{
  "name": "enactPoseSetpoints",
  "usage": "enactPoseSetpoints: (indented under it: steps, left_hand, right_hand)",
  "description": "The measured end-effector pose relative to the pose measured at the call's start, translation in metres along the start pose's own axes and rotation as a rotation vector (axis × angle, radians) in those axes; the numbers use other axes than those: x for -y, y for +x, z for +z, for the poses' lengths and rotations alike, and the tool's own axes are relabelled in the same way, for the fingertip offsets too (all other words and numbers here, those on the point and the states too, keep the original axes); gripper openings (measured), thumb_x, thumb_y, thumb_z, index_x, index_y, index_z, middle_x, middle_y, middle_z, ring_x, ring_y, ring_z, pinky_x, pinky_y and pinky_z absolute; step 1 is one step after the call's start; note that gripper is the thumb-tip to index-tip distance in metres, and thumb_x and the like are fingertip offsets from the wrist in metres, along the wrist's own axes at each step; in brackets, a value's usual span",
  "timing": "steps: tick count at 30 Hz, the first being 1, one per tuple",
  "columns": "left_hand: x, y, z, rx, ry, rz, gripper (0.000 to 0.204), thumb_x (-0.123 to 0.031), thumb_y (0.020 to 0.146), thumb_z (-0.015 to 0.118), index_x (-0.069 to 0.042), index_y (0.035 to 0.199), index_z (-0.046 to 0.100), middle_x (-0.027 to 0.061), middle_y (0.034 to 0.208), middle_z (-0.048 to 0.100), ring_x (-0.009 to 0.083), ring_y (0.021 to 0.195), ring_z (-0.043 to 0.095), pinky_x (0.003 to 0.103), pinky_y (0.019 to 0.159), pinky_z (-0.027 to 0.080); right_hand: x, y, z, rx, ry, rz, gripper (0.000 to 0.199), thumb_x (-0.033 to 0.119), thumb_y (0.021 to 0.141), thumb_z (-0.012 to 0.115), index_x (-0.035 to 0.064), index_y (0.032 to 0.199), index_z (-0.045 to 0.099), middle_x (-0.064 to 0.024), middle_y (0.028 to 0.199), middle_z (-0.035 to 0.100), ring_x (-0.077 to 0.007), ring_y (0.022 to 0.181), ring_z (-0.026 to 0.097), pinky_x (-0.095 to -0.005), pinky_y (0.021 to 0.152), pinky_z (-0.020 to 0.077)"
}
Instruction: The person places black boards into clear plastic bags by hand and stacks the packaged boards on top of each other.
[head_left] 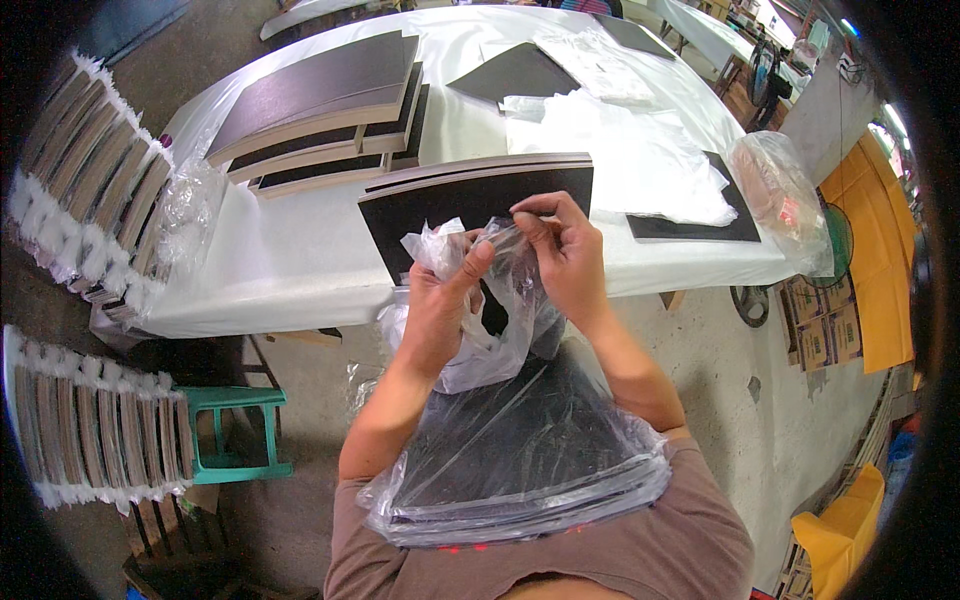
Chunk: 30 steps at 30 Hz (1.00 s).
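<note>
My left hand (pixel 445 305) is closed around a crumpled bunch of thin white plastic (pixel 440 248). In a pinch, my right hand (pixel 568 255) grips the edge of a clear plastic bag (pixel 515 265), which stretches between both hands and hangs below them. Behind the hands, black flat panels (pixel 480 180) with pale edges stand tilted near the table's front edge. Against my body rest more dark panels inside a clear plastic bag (pixel 530 440). The lower part of the plastic between my hands folds over itself, and where it ends I cannot tell.
The table (pixel 270 290) has a white cover. On it lie stacked black panels (pixel 310 95), white plastic sheets (pixel 620 160) and a bulging clear bag (pixel 785 195). Plastic-wrapped panels stand in rows (pixel 100 430) at left, beside a green stool (pixel 235 430). Cartons (pixel 825 325) stand right.
</note>
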<state>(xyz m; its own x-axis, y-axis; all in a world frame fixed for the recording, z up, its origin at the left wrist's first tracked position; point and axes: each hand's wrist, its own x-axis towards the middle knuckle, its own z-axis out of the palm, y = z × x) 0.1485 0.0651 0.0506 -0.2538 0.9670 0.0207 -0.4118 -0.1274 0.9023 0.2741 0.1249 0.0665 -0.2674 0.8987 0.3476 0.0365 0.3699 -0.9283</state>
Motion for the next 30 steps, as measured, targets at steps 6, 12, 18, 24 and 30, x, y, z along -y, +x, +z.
enactPoseSetpoints:
  steps: [6,12,18,24,30]
  left_hand:
    - [0.002,0.002,-0.006,0.054,-0.006,0.077,0.021,-0.025,0.077,0.062,-0.008,0.087,0.054,-0.0036,0.068,0.049,0.0024,0.051,0.043,0.018,0.041,0.032]
    - [-0.001,-0.002,0.004,-0.011,-0.287,-0.011,0.014,-0.022,0.080,0.057,-0.010,0.082,0.050,-0.0043,0.068,0.047,0.0037,0.054,0.043,0.019,0.045,0.035]
    - [-0.001,-0.001,-0.002,0.209,0.423,0.345,0.017,-0.009,0.073,0.064,-0.006,0.084,0.052,-0.0028,0.071,0.046,0.0078,0.061,0.044,0.021,0.053,0.036]
    - [-0.009,0.005,-0.014,0.012,0.740,0.752,0.011,-0.002,0.071,0.059,0.001,0.081,0.056,0.0034,0.073,0.049,0.0128,0.068,0.049,0.020,0.065,0.038]
    - [-0.013,-0.006,-0.037,-0.004,-0.486,-0.080,0.024,-0.030,0.084,0.048,-0.009,0.095,0.054,0.0004,0.077,0.056,0.0127,0.069,0.055,0.026,0.060,0.046]
  right_hand:
    - [-0.016,0.003,-0.004,0.085,0.125,-0.151,0.011,0.013,0.077,0.060,0.0028,0.080,0.055,-0.0060,0.084,0.054,-0.0123,0.076,0.051,-0.0224,0.061,0.0409]
    - [-0.014,0.005,-0.002,-0.061,-0.337,-0.454,0.013,0.014,0.077,0.060,0.0019,0.077,0.053,-0.0065,0.084,0.049,-0.0136,0.075,0.048,-0.0227,0.059,0.0385]
    - [-0.004,0.004,-0.011,0.331,0.703,0.257,0.028,0.032,0.088,0.042,0.0084,0.077,0.052,0.0012,0.059,0.046,-0.0067,0.054,0.046,-0.0193,0.052,0.0363]
    - [-0.021,-0.001,-0.013,0.634,0.515,0.099,0.029,0.031,0.072,0.064,0.0046,0.082,0.058,-0.0027,0.076,0.053,-0.0150,0.075,0.052,-0.0243,0.070,0.0393]
    - [-0.042,-0.029,-0.044,0.969,1.064,-0.040,0.041,0.027,0.058,0.075,-0.0013,0.082,0.058,-0.0099,0.085,0.056,-0.0189,0.083,0.053,-0.0294,0.078,0.0394]
